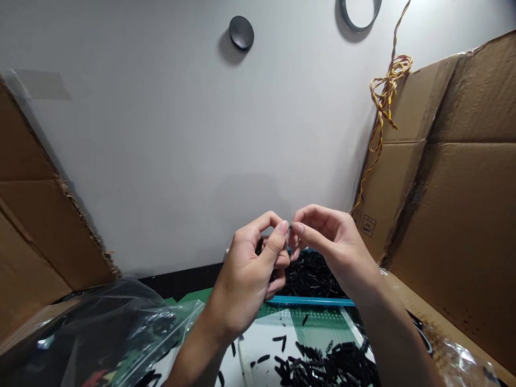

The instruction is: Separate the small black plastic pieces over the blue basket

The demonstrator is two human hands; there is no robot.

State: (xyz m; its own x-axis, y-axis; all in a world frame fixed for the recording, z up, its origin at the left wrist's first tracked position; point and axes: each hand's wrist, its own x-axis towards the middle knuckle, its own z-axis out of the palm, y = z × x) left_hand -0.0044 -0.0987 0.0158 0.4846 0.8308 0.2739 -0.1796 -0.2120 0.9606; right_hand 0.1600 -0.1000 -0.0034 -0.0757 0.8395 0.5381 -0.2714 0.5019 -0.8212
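Observation:
My left hand (253, 258) and my right hand (330, 242) meet at their fingertips in the middle of the view. A tiny dark piece (290, 227) sits between them, pinched by thumb and forefinger on each side. Something black also shows inside the curled fingers of my left hand. Behind and below the hands is a blue tray (310, 301) full of small black parts (312, 274). Nearer to me, a loose pile of slim black pieces (330, 365) lies on a white sheet and green surface.
Clear plastic bags (133, 322) lie at the lower left. Cardboard panels stand at left (32, 215) and right (459, 177). A twisted yellow and brown wire (387, 91) hangs at the right. On the grey wall are a black disc (241, 33) and a dark ring (358, 27).

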